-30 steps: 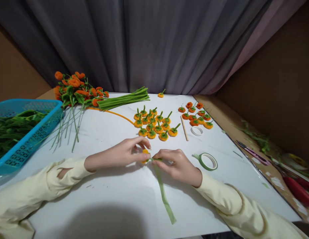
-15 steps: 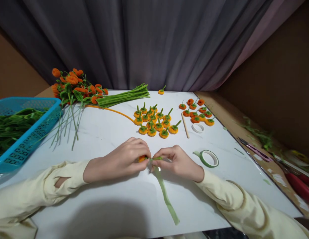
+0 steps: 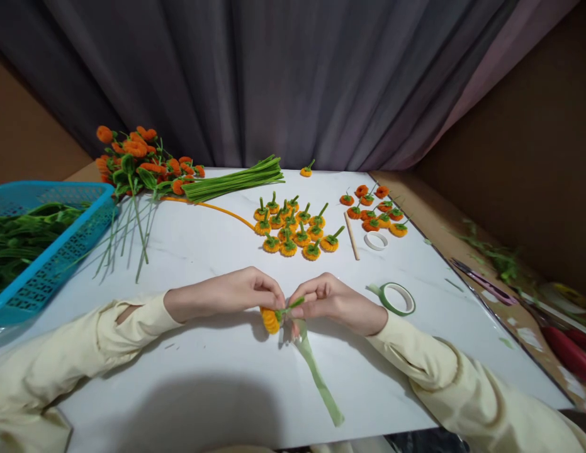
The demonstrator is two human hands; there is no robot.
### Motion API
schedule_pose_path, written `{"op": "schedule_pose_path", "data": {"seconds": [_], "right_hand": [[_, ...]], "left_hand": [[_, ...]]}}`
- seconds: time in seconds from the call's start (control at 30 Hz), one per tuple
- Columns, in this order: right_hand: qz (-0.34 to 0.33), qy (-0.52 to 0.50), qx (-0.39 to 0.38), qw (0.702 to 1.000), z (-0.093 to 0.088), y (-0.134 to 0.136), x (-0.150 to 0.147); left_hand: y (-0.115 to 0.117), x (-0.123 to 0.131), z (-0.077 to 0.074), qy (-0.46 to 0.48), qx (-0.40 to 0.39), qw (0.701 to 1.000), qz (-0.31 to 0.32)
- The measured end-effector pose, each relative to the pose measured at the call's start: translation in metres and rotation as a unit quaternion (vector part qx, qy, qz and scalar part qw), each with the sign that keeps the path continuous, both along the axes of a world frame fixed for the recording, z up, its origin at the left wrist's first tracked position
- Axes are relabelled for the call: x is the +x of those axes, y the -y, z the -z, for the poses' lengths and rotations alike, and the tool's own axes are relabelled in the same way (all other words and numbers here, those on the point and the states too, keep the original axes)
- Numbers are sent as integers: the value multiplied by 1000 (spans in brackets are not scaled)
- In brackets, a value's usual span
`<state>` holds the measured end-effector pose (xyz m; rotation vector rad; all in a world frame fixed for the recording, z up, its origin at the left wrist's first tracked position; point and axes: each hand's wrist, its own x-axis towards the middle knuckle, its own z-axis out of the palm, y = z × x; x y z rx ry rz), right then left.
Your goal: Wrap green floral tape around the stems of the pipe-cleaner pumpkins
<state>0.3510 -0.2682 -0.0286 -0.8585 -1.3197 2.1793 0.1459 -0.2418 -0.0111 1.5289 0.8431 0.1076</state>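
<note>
Between my hands is a yellow-orange pipe-cleaner flower (image 3: 270, 320) with a short green stem, its head tipped to the left. My left hand (image 3: 248, 290) is closed, pinching the flower where its head meets the stem. My right hand (image 3: 337, 303) is closed on the green stem's free end. From beneath the right fingers a strip of pale green floral tape (image 3: 318, 377) trails down the table toward me. Exactly where the tape meets the stem is blurred. A roll of green floral tape (image 3: 410, 307) lies just right of my right hand.
Beyond my hands stand several yellow flowers (image 3: 287, 248), with orange ones (image 3: 369, 224) further right beside a wooden stick (image 3: 352, 236) and white ring (image 3: 376, 241). Green stems (image 3: 236, 179) and a blue basket (image 3: 51, 248) lie left. Scissors (image 3: 484, 282) rest at right.
My left hand has shifted its fingers up, so the flower's head now shows below them. The right hand stays nearly in place, and the tape strip hangs much as before.
</note>
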Motion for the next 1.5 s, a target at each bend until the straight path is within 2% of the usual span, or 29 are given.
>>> {"op": "schedule_pose_path", "data": {"seconds": [0.07,0.13,0.27,0.33,0.37,0.43,0.5,0.53,0.57,0.6,0.67,0.73,0.77,0.87,1.0,1.07,1.23,1.33,1.4,1.5], "right_hand": [[0,-9,0,1000,2,0,0],[6,-7,13,1000,3,-1,1],[42,13,58,997,1,-1,4],[57,15,72,996,0,-2,5],[63,15,74,995,-1,-3,5],[71,20,66,995,-2,-5,6],[72,25,35,997,0,-7,6],[69,25,12,997,1,-8,6],[66,22,-13,998,3,-10,7],[63,16,-39,997,5,-11,8],[56,7,-89,994,8,-14,9],[46,6,-128,991,10,-16,11],[45,7,-139,989,10,-16,11],[61,4,-122,991,9,-16,12],[98,-6,-72,993,8,-14,9],[111,-9,-50,993,9,-13,7],[116,-5,42,992,11,-9,1],[118,2,78,990,11,-6,-2],[121,6,84,989,10,-4,-3],[139,22,90,986,11,-2,-3]], "left_hand": [[0,1,3,18,-33,999,-15],[-1,1,7,56,-110,992,-33],[-6,0,11,114,-332,936,29],[-7,-1,9,119,-347,929,37],[-8,-2,8,123,-324,938,25],[-6,-2,5,118,-224,967,-5],[-3,-2,6,78,-65,995,-20],[-2,-2,8,52,39,998,-21],[0,-3,11,29,153,988,-15],[1,-4,14,11,267,964,-1],[2,-7,22,-2,461,887,36],[2,-10,29,-11,575,816,58],[1,-12,32,-16,607,792,62],[-2,-12,37,-20,648,759,59],[-3,-9,42,-23,651,756,61],[-2,-8,42,-22,637,769,56],[2,-4,34,42,546,836,1],[5,-2,27,68,491,869,-8],[6,-1,24,61,478,876,-9],[7,-1,20,33,503,863,-3]]}}
